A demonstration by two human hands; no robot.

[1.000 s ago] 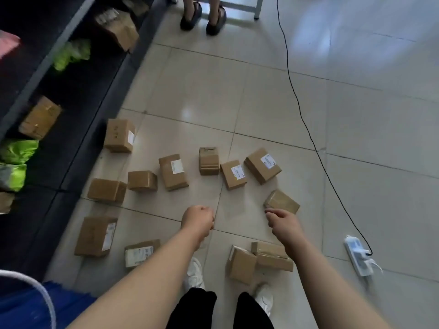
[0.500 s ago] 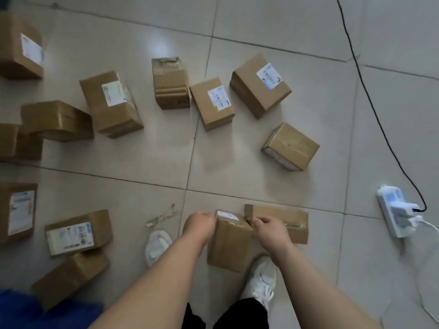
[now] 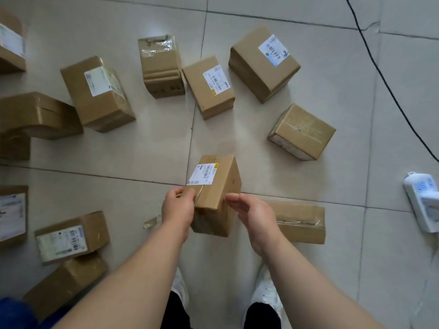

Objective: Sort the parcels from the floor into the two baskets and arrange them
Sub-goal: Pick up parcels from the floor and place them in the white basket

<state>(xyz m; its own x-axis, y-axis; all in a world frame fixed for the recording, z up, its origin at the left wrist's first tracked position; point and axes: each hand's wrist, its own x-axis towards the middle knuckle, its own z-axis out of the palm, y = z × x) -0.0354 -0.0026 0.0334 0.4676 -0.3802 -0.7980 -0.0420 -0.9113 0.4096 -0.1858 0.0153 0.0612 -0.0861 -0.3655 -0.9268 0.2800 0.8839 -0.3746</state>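
Note:
A small brown cardboard parcel (image 3: 218,186) with a white label on top is lifted off the tiled floor, tilted, between my hands. My left hand (image 3: 178,207) grips its near left corner with curled fingers. My right hand (image 3: 254,214) lies against its right side with fingers fairly straight. A long flat parcel (image 3: 301,219) rests on the floor just behind my right hand. Several more parcels lie around, among them a taped one (image 3: 301,131), a large labelled one (image 3: 263,62) and a labelled one (image 3: 209,86). A blue basket edge (image 3: 14,312) shows at the bottom left.
More parcels sit at the left (image 3: 97,93), (image 3: 35,115), (image 3: 69,238), (image 3: 61,281). A white power strip (image 3: 425,200) lies at the right edge, with a black cable (image 3: 380,74) running up across the tiles. A tape scrap (image 3: 152,223) lies near my left wrist. My white shoes are below.
I bent down over the parcels. My hands reached the two parcels at my feet, and the small labelled one has come up off the floor between them.

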